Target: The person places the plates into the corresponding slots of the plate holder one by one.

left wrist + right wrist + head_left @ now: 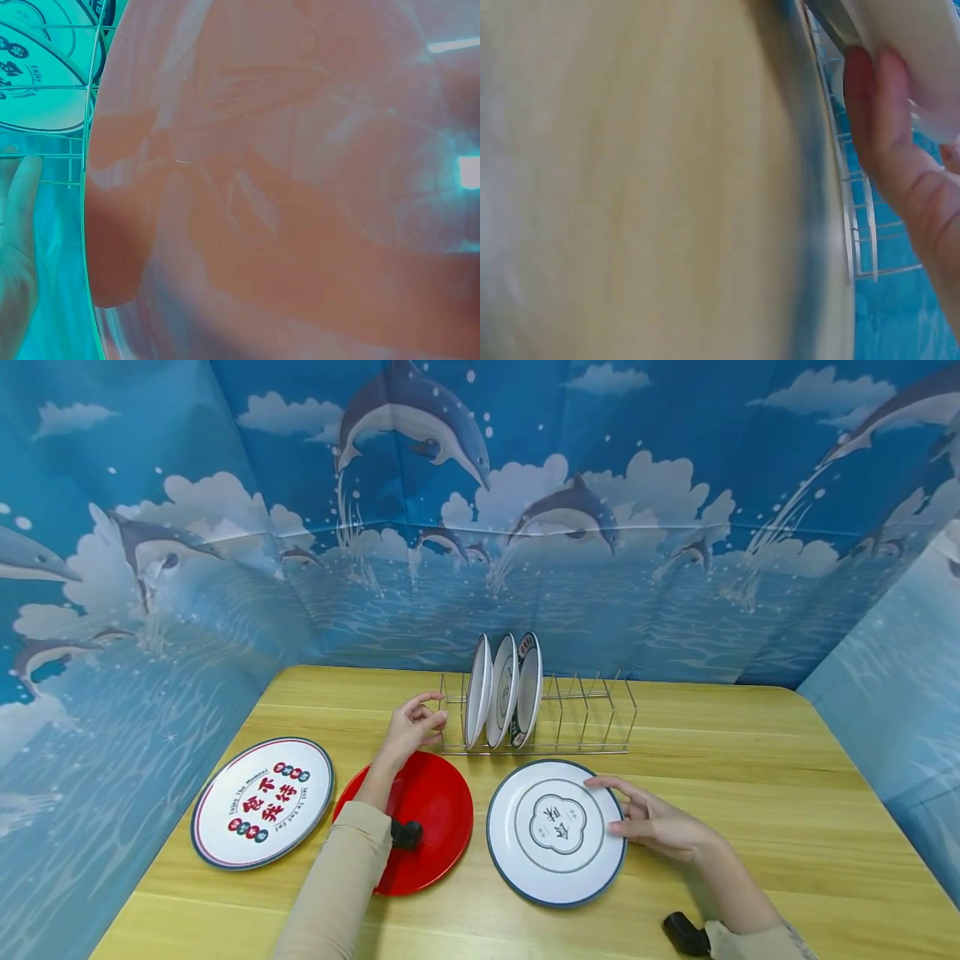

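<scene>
At the left end of a wire plate rack (pixel 585 747), my left hand (pixel 414 723) has its thumb and fingers round the end wires. That forearm passes over a red plate (pixel 442 827) on the table. My right hand (pixel 660 823) grips the right edge of a white plate (pixel 517 827) with a blue rim and a flower-shaped emblem. In the right wrist view, the fingers (pixel 889 97) lie against the plate's underside. Three white plates (pixel 504 693) stand on edge in the left half of the rack.
A white plate with red lettering (pixel 307 802) lies at the table's left. The yellow wooden table (pixel 765 760) extends to the right, and a dolphin-print cloth (pixel 600 593) hangs behind it. Black wrist devices (pixel 686 935) are worn on both arms.
</scene>
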{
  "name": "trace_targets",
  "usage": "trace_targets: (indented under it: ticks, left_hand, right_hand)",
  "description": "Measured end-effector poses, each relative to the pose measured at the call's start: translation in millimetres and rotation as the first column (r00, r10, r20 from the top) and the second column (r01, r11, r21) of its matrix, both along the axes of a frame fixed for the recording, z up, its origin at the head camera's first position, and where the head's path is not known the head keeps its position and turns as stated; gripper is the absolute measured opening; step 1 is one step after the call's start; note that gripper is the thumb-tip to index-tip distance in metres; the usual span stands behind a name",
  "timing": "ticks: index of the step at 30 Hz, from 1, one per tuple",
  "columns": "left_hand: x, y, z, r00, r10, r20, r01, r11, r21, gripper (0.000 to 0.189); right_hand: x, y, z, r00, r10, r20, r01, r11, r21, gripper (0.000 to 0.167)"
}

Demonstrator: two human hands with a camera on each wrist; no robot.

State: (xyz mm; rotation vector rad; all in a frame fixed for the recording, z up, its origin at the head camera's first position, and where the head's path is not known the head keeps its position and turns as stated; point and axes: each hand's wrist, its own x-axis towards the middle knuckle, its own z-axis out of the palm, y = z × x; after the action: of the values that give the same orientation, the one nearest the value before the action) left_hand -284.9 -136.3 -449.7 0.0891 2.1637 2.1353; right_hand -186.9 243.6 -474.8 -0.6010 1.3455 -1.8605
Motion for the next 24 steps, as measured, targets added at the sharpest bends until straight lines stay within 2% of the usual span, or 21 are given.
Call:
trace_targets:
  ticks: [6, 10, 13, 18, 21, 24]
  left_hand:
    - [-0.1, -0.3, -0.2, 1.000, 0.001, 0.003, -0.001, 1.000, 0.004, 0.041]
    - [0.0, -0.3, 0.2, 1.000, 0.002, 0.006, -0.002, 1.000, 0.005, 0.041]
    - [0.3, -0.4, 0.6, 1.000, 0.002, 0.005, -0.002, 1.000, 0.002, 0.041]
    - [0.4, -0.5, 1.5, 1.000, -0.002, 0.001, 0.002, 1.000, -0.005, 0.040]
    - [0.5, -0.6, 1.7, 1.000, -0.008, -0.002, 0.008, 1.000, -0.010, 0.041]
    - [1.1, -0.8, 3.1, 1.000, -0.013, 0.003, 0.013, 1.000, 0.001, 0.042]
  right_hand:
    - [4.0, 9.0, 12.5, 0.999, 0.004, -0.049, -0.006, 0.999, -0.034, 0.060]
    - [5.3, 18.5, 25.4, 0.989, -0.035, -0.142, 0.029, 0.999, -0.041, 0.061]
    - [5.9, 28.0, 38.1, 0.972, -0.084, -0.220, 0.080, 0.996, -0.027, 0.061]
    - [4.5, 41.3, 61.3, 0.916, -0.197, -0.349, 0.187, 0.980, -0.064, 0.061]
    - [2.0, 44.5, 74.6, 0.868, -0.272, -0.414, 0.243, 0.962, -0.123, 0.062]
    - [0.2, 43.2, 86.1, 0.811, -0.354, -0.465, 0.324, 0.935, -0.147, 0.063]
